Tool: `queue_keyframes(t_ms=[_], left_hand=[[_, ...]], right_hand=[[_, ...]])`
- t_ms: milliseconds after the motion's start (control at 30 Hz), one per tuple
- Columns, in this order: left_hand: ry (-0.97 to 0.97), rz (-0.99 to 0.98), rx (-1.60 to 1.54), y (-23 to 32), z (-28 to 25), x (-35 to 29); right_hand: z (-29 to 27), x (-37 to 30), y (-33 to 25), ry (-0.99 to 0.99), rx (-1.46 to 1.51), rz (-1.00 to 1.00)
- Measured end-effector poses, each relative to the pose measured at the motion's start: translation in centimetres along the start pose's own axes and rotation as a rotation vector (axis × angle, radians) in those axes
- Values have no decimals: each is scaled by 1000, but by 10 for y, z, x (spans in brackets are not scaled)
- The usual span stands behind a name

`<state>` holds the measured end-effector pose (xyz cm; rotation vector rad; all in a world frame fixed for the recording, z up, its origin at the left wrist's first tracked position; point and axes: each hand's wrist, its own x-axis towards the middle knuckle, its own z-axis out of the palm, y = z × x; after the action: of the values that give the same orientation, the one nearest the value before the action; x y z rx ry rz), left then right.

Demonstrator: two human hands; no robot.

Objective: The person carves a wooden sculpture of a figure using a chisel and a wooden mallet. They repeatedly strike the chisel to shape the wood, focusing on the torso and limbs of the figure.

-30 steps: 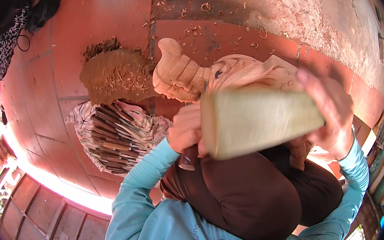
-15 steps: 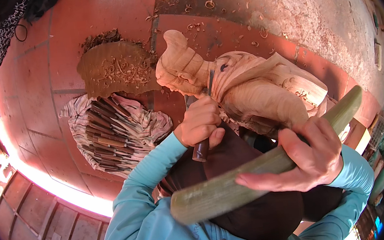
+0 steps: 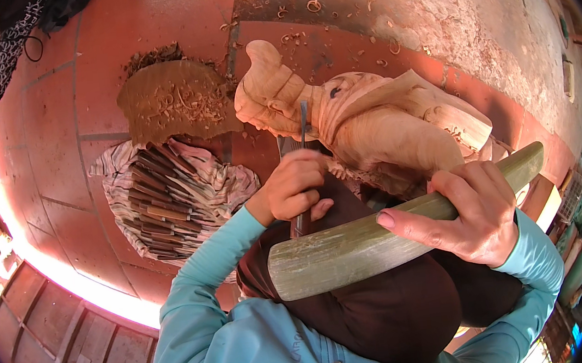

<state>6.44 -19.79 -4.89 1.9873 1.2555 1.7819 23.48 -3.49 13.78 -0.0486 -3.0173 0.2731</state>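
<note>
A carved wooden figure [image 3: 385, 132] lies on its side before me, its head toward the left. My left hand [image 3: 291, 185] is closed around the handle of a chisel [image 3: 304, 120], whose blade tip is at the figure's neck. In my right hand [image 3: 475, 212] is a long greenish wooden mallet [image 3: 341, 258], rounded like a club, with the thumb stretched along it. The mallet's broad end overlaps the butt of the chisel handle in view; whether they touch I cannot tell.
To the left, many-handled carving tools [image 3: 162, 202] lie on a striped cloth [image 3: 115, 164]. Behind them is a brown mat [image 3: 141, 101] strewn with wood shavings. More curls lie on the red tiled floor [image 3: 56, 171]. A wire basket [image 3: 571, 205] stands at the right.
The mallet's broad end has come up and away from my body, nearer the chisel's butt. The chisel tip has shifted left along the neck. Both tools stay in my hands.
</note>
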Motion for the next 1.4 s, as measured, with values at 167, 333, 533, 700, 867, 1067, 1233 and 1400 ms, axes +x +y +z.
queue_keyframes(t_ms=[167, 333, 533, 700, 867, 1067, 1233, 1400], left_hand=[[120, -545, 251, 33, 9, -16], [8, -503, 284, 44, 3, -27], [35, -470, 320, 50, 2, -28], [4, -485, 321, 53, -1, -24], [9, -480, 341, 54, -3, -25], [-10, -500, 333, 53, -9, -13], [-67, -486, 327, 51, -16, -10], [-38, -500, 333, 49, -17, -10]], right_hand=[[1, -6, -8, -4, -7, -27], [-2, -9, -21, 28, 42, 7], [-9, -10, -32, -7, 70, -39], [-11, -11, -37, -29, 83, -46], [-11, -3, -38, 17, 58, -96], [0, 10, -37, 132, -144, -202], [5, 14, -32, 118, -379, -293], [9, 17, -29, 79, -390, -310]])
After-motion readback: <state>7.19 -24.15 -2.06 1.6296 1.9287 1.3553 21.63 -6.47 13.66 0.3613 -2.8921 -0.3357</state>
